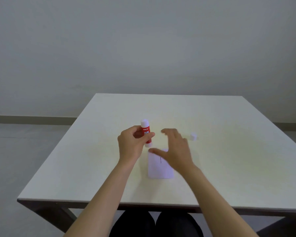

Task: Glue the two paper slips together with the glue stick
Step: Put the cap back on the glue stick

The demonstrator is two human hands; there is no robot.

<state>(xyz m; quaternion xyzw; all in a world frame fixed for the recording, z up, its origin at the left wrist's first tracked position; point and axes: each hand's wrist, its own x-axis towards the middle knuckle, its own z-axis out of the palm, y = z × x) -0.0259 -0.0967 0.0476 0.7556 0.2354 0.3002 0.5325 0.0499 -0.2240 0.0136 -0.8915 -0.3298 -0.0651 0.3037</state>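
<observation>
My left hand (132, 146) grips a red and white glue stick (146, 130), held nearly upright above the table (229, 168). The stick has no cap on; its white tip points up. A white cap (193, 136) lies on the table to the right. White paper (158, 165) lies flat in the middle, looking like a single sheet; I cannot tell whether it is two slips. My right hand (175, 149) hovers over the paper's far edge, fingers spread, blurred, holding nothing.
The pale table's front edge runs close to my lap. My dark trousers (154, 224) show under it. Grey floor and a plain wall lie beyond the table's far edge.
</observation>
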